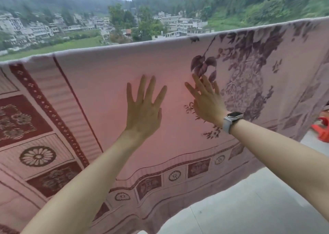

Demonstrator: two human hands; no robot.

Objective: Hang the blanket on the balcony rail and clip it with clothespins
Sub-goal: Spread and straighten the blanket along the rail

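Note:
A large pink blanket (99, 84) with dark red borders and a purple flower pattern hangs draped over the balcony rail, which it hides along its whole top fold. My left hand (145, 109) lies flat on the blanket's middle with its fingers spread and straight. My right hand (204, 98), with a watch on its wrist, rests flat on the cloth just to the right, at the edge of the flower pattern. Neither hand holds anything. No clothespins are in view.
White floor tiles (249, 203) show below the blanket's lower edge at the right. Something red-orange (322, 128) lies on the floor at the far right edge. Beyond the rail are buildings and wooded hills.

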